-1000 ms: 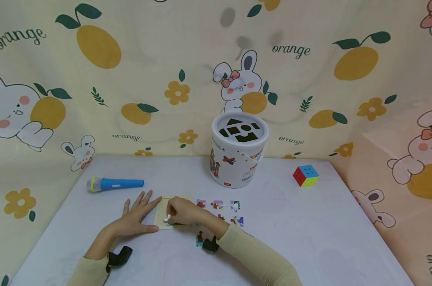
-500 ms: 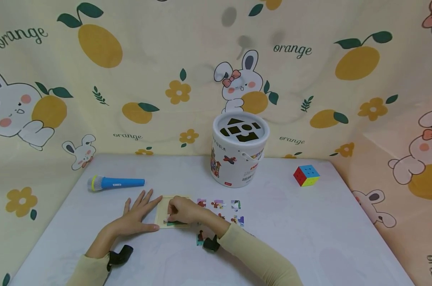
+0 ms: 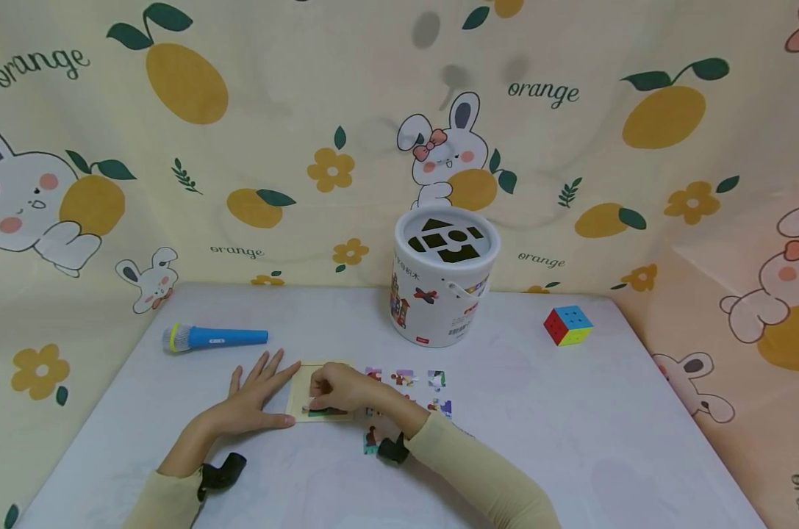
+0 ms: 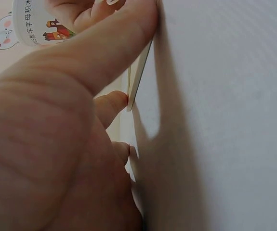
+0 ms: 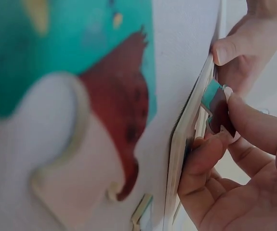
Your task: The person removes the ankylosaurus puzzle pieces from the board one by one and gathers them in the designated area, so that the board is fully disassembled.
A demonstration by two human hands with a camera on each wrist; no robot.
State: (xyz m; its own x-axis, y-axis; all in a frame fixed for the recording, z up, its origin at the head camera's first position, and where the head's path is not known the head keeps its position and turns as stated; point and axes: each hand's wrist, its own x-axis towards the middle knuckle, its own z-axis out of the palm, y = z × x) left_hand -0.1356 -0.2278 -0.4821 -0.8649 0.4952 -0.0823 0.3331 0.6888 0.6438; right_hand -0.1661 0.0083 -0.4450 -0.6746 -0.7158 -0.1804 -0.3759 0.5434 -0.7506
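A pale wooden puzzle tray point(image 3: 297, 393) lies flat on the table, with a green printed part point(image 3: 328, 413) showing at its lower edge. Along its left side, my left hand point(image 3: 248, 405) is spread, thumb and index fingertips touching the tray's corners. My right hand point(image 3: 336, 388) is over the tray and covers much of its inside. In the right wrist view, its thumb and fingers pinch a jigsaw piece point(image 5: 219, 109) printed teal and dark red, tilted close over the tray. Several loose jigsaw pieces point(image 3: 436, 379) lie right of the tray, some hidden under the right forearm.
A blue toy microphone point(image 3: 223, 337) lies behind the left hand. A white bucket point(image 3: 432, 294) with shaped holes in its lid stands at the back, and a puzzle cube point(image 3: 567, 325) sits to the right. A patterned cloth point(image 3: 373, 88) hangs behind the table.
The right hand has shifted slightly, and the pale bit of jigsaw piece below its fingertips shows less than a second ago. The left hand stays at the tray's edge.
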